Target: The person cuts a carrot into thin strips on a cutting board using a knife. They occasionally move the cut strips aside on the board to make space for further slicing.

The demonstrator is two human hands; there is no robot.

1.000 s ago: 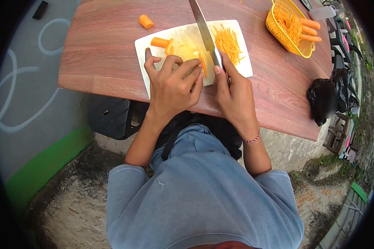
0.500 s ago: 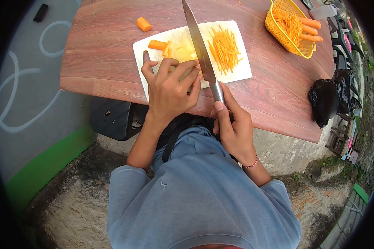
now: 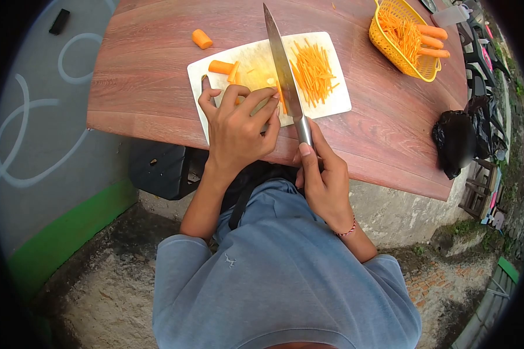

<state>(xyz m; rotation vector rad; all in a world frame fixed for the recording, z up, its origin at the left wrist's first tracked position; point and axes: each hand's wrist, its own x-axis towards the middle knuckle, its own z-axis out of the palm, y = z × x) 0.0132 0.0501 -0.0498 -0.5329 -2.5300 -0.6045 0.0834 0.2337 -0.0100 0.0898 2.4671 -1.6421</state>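
Note:
My right hand (image 3: 327,180) is wrapped round the handle of a large kitchen knife (image 3: 286,72), whose blade points away from me across the white cutting board (image 3: 339,96). Bent fingers of my left hand (image 3: 241,125) press down on a carrot slice (image 3: 283,100) right beside the blade; most of that slice is hidden under them. To the right of the knife lies a pile of thin carrot strips (image 3: 313,70). A carrot chunk (image 3: 220,67) and a cut slice (image 3: 234,72) rest on the board's left part, near the board's handle hole.
Another carrot chunk (image 3: 202,39) lies on the wooden table (image 3: 145,75), beyond the board. At the far right stands a yellow basket (image 3: 384,49) with shredded carrot and whole carrots (image 3: 431,42). A black plastic bag (image 3: 453,139) hangs by the table's right edge.
The knife and my right hand have shifted slightly left and toward me. More of the orange slice shows beside the blade. My left hand keeps nearly the same place.

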